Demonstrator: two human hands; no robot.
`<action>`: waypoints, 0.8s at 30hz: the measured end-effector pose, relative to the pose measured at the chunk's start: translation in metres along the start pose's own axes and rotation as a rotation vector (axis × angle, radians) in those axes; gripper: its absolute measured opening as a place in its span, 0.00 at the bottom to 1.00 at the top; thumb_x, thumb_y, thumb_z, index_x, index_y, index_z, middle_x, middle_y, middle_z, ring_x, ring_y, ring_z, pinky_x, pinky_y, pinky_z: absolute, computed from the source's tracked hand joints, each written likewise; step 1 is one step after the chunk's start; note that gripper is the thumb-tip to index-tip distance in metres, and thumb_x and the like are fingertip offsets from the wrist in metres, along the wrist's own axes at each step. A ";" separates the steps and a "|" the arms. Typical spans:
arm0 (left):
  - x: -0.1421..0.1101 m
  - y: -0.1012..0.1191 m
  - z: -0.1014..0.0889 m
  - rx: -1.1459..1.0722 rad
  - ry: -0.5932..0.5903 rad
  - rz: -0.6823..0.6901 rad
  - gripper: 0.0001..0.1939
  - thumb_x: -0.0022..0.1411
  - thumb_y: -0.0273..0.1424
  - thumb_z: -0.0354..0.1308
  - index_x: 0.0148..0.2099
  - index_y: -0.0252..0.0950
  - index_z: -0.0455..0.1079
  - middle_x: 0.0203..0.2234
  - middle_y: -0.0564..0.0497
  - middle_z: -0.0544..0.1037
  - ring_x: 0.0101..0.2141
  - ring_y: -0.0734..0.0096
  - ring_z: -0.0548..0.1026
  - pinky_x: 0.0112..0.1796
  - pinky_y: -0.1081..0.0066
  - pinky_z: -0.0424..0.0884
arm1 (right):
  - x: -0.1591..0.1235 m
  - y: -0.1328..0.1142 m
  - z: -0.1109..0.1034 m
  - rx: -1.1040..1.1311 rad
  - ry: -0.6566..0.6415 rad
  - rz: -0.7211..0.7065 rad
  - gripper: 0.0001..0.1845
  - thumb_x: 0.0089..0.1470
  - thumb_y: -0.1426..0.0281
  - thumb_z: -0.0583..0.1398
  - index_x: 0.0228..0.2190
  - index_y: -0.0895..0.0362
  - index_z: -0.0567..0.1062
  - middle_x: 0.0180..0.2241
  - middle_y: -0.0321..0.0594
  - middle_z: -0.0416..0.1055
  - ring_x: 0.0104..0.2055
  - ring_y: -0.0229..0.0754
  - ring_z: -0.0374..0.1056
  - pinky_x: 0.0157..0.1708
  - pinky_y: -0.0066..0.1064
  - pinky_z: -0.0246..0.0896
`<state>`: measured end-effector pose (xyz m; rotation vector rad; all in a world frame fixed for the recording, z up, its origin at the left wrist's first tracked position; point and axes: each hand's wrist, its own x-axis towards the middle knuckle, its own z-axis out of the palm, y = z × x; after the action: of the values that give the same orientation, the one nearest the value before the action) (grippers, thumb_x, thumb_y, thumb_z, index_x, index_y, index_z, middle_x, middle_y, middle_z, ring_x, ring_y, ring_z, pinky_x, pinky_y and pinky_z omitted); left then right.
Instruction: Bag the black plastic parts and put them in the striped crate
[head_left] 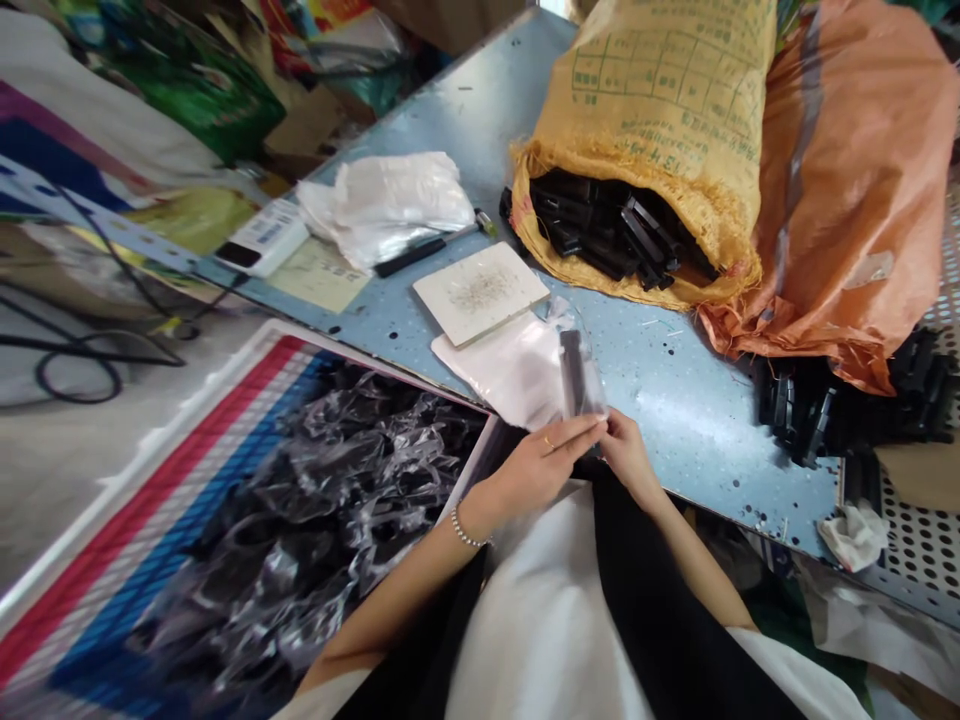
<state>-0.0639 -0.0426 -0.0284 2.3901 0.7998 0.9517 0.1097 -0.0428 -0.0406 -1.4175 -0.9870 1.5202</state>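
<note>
Between my hands at the table's near edge is a clear plastic bag [594, 372] with a black plastic part [572, 362] inside it. My left hand [541, 462] is closed on the bag's lower end, fingers straight and pressed together. The fingers of my right hand [628, 455] pinch the same end from the other side. Just beyond lies a stack of flat clear bags [506, 375], partly under a pale square block [480, 293] with a speckled top.
A yellow woven sack [660, 90] spills black parts [622, 225] onto the blue table [660, 400]. An orange sack [855, 170] stands beside it with more parts. Lower left, a striped bag [172, 500] holds many bagged parts. More plastic bags [397, 200] and a black pen [412, 257] lie farther back.
</note>
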 end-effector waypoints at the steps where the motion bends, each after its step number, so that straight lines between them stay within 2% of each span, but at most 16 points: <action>1: 0.001 0.003 0.001 -0.007 -0.048 -0.010 0.38 0.66 0.18 0.46 0.74 0.41 0.40 0.61 0.40 0.68 0.60 0.61 0.69 0.58 0.61 0.71 | -0.002 -0.002 -0.001 -0.127 0.054 -0.064 0.07 0.51 0.65 0.65 0.29 0.56 0.75 0.25 0.33 0.68 0.28 0.36 0.60 0.25 0.25 0.56; 3: 0.001 0.008 -0.002 -0.006 -0.102 -0.048 0.36 0.66 0.21 0.48 0.73 0.38 0.45 0.60 0.38 0.68 0.59 0.59 0.70 0.57 0.59 0.72 | -0.009 -0.005 -0.002 -0.248 0.070 -0.115 0.07 0.53 0.66 0.63 0.34 0.55 0.77 0.30 0.35 0.70 0.31 0.38 0.64 0.29 0.27 0.60; 5: -0.004 0.013 -0.016 0.001 -0.107 -0.101 0.30 0.67 0.23 0.49 0.70 0.37 0.53 0.57 0.39 0.72 0.56 0.60 0.73 0.56 0.60 0.73 | -0.016 -0.006 -0.003 -0.185 -0.079 -0.056 0.13 0.53 0.65 0.63 0.41 0.54 0.76 0.32 0.36 0.72 0.31 0.38 0.66 0.31 0.29 0.64; 7: -0.018 0.016 -0.044 0.015 -0.126 -0.199 0.25 0.69 0.26 0.49 0.67 0.40 0.60 0.54 0.43 0.75 0.53 0.64 0.75 0.55 0.63 0.72 | -0.020 -0.006 -0.006 -0.067 -0.282 0.024 0.20 0.53 0.64 0.64 0.48 0.54 0.75 0.35 0.36 0.74 0.32 0.38 0.69 0.34 0.32 0.67; 9: -0.040 0.010 -0.079 0.056 -0.186 -0.353 0.22 0.70 0.31 0.50 0.65 0.42 0.63 0.54 0.46 0.75 0.52 0.64 0.75 0.56 0.65 0.71 | -0.020 -0.004 -0.015 -0.029 -0.379 0.059 0.23 0.53 0.62 0.65 0.51 0.53 0.74 0.38 0.38 0.75 0.34 0.39 0.71 0.37 0.34 0.69; 11: -0.067 -0.008 -0.108 0.137 -0.231 -0.519 0.23 0.69 0.36 0.49 0.65 0.42 0.63 0.54 0.46 0.75 0.53 0.60 0.75 0.56 0.62 0.71 | -0.010 -0.002 -0.028 -0.102 -0.337 0.039 0.21 0.55 0.60 0.63 0.49 0.54 0.74 0.38 0.39 0.75 0.33 0.38 0.71 0.37 0.34 0.69; 13: -0.091 -0.038 -0.122 0.246 -0.278 -0.687 0.26 0.67 0.37 0.48 0.65 0.38 0.64 0.57 0.42 0.73 0.54 0.53 0.75 0.55 0.57 0.71 | 0.012 -0.003 -0.042 -0.238 -0.240 -0.033 0.18 0.57 0.60 0.61 0.47 0.54 0.75 0.34 0.38 0.75 0.31 0.39 0.70 0.36 0.35 0.68; 15: -0.105 -0.067 -0.120 0.387 -0.330 -0.862 0.27 0.64 0.36 0.49 0.62 0.32 0.67 0.61 0.35 0.68 0.55 0.44 0.73 0.53 0.50 0.72 | 0.046 -0.011 -0.052 -0.425 -0.138 -0.168 0.16 0.59 0.62 0.59 0.47 0.54 0.75 0.33 0.38 0.74 0.34 0.41 0.70 0.38 0.37 0.68; 17: -0.105 -0.086 -0.106 0.437 -0.352 -0.945 0.26 0.62 0.35 0.50 0.60 0.28 0.69 0.61 0.31 0.68 0.55 0.41 0.74 0.52 0.48 0.72 | 0.088 -0.028 -0.057 -0.610 -0.040 -0.319 0.14 0.60 0.65 0.58 0.46 0.54 0.75 0.40 0.44 0.75 0.42 0.45 0.71 0.43 0.40 0.68; 19: -0.091 -0.088 -0.090 0.336 -0.299 -0.910 0.25 0.64 0.37 0.50 0.59 0.29 0.69 0.58 0.33 0.72 0.51 0.47 0.77 0.53 0.51 0.72 | 0.135 -0.051 -0.058 -0.711 0.049 -0.412 0.14 0.61 0.68 0.57 0.48 0.55 0.75 0.49 0.50 0.71 0.53 0.51 0.67 0.52 0.45 0.64; 21: -0.068 -0.077 -0.074 0.183 -0.176 -0.813 0.24 0.67 0.40 0.50 0.58 0.33 0.70 0.54 0.39 0.77 0.45 0.56 0.80 0.52 0.58 0.73 | 0.178 -0.075 -0.057 -0.827 0.148 -0.485 0.15 0.62 0.67 0.56 0.50 0.53 0.74 0.55 0.51 0.67 0.61 0.56 0.59 0.56 0.50 0.61; 24: -0.025 -0.057 -0.053 0.011 -0.030 -0.668 0.19 0.68 0.40 0.50 0.54 0.38 0.72 0.48 0.45 0.80 0.39 0.64 0.80 0.48 0.62 0.75 | 0.227 -0.101 -0.054 -1.055 0.262 -0.543 0.11 0.62 0.69 0.57 0.46 0.46 0.74 0.53 0.47 0.69 0.63 0.58 0.56 0.52 0.53 0.62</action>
<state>-0.1368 -0.0073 -0.0382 1.9129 1.4581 0.6256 0.1613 0.2065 -0.0312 -1.7305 -1.9351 0.3461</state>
